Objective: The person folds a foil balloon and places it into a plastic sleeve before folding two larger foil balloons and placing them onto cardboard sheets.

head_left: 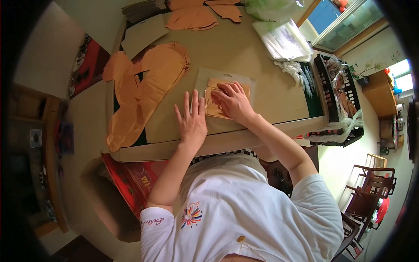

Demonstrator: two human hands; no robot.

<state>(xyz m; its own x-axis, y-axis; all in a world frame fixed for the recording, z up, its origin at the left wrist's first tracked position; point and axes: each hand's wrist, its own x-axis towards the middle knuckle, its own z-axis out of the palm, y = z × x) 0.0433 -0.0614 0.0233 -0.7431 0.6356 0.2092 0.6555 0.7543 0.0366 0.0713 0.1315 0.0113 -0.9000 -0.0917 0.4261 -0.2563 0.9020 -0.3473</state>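
Observation:
A clear plastic bag (201,80) with a hang hole at its top lies flat on the brown tabletop (235,48). A folded orange piece (216,109) lies in or on it; which one is hard to tell. My right hand (233,101) rests on the orange piece with its fingers partly bent, and no object shows gripped in them. My left hand (192,120) lies flat at the bag's left edge, fingers spread, holding nothing. Left of it is a large orange sheet-like piece (150,83) with a cut-out shape.
More orange pieces (192,17) and a grey board (144,35) lie at the far left. A stack of clear bags (286,41) and a green bag (270,8) are at the far right. A black crate (334,87) stands beyond the right edge. Below left is a red box (135,179).

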